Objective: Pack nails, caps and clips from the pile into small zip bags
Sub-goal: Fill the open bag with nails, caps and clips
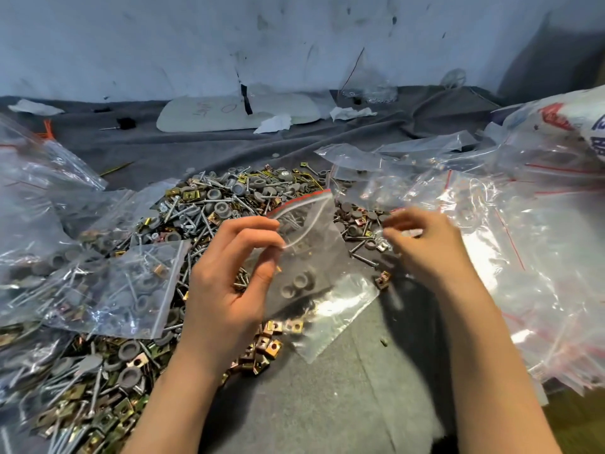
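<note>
A stained white wall (163, 44) backs a counter (327, 404) draped in grey cloth, with the pile (229, 198) of nails, caps and clips spread across its middle. Just in front of the pile, the left hand (226, 283) holds one bag (314, 257) up, its grip pinching the mouth edge. The right hand (425, 247) hovers at the pile's right edge, fingers curled – blurred, so I cannot tell whether it pinches anything. Best to keep the mouth pulled wide and drop pieces straight in. Two caps (296, 285) show inside – nails there are too blurred to count. Filled bags (131, 290) lie left of the pile.
</note>
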Demonstrator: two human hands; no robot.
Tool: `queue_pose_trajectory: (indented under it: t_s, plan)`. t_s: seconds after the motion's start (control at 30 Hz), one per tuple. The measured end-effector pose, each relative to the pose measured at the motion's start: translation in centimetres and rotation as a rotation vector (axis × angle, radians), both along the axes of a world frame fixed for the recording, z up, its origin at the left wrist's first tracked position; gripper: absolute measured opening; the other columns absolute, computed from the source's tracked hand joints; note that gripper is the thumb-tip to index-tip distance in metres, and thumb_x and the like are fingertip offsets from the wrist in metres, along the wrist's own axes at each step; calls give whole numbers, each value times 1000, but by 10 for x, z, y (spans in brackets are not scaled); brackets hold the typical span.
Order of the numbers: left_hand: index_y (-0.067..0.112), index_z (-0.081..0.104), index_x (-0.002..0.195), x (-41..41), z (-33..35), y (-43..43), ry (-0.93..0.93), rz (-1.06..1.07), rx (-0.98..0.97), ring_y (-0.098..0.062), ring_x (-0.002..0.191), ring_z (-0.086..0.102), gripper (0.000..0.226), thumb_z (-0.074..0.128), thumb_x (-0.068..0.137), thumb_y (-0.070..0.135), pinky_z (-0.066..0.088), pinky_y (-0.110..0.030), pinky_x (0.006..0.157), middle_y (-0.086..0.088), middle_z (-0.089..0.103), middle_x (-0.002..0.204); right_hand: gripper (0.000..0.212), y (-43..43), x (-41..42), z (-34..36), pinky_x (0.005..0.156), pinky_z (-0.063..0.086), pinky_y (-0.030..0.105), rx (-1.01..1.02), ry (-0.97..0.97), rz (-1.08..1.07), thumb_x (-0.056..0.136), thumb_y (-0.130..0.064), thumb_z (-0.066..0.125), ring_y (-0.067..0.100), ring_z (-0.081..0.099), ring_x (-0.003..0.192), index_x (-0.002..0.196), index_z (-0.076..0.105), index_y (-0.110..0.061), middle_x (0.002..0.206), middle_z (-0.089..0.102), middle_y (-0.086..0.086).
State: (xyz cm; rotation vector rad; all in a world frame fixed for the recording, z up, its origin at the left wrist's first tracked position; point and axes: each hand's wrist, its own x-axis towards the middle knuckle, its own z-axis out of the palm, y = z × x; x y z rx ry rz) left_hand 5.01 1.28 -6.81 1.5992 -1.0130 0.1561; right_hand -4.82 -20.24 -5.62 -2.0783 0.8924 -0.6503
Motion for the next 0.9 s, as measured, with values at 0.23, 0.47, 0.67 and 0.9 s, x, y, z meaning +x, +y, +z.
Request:
queue_pose_trajectory:
  t_s: [0.23, 0.47, 0.67, 0.9]
  plan:
    - [30, 62, 96, 0, 2, 2, 39, 39, -62, -15, 114, 58, 13, 50, 91, 28, 52, -33, 92, 5, 61, 114, 26, -2, 10, -16, 83, 40, 23, -96, 305, -14, 85, -7, 66, 24, 61, 104, 110, 71, -13, 113, 69, 8]
    - [41, 61, 93, -2, 8, 5, 235, 155, -352, -16, 81, 71, 14, 55, 95, 29, 61, -38, 75, 15, 69, 98, 12, -6, 12, -17, 70, 36, 21, -79, 304, -20, 83, -6, 69, 17, 54, 77, 84, 68, -17, 87, 65, 6]
    - [34, 59, 93, 6, 16, 12, 337, 178, -647, -9, 84, 67, 16, 50, 98, 23, 58, -36, 79, 12, 66, 94, 15, -8, 12, -21, 56, 38, 20, -20, 198, 5, 82, -6, 71, 13, 55, 70, 81, 61, -17, 81, 61, 1]
    - [31, 63, 91, 1, 15, 8, 363, -81, -400, -20, 81, 70, 10, 55, 93, 26, 60, -37, 73, 3, 70, 92, 16, 6, 6, 2, 53, 46, 19, 403, -435, 203, 79, -4, 72, 6, 56, 55, 75, 68, -19, 68, 68, -1]
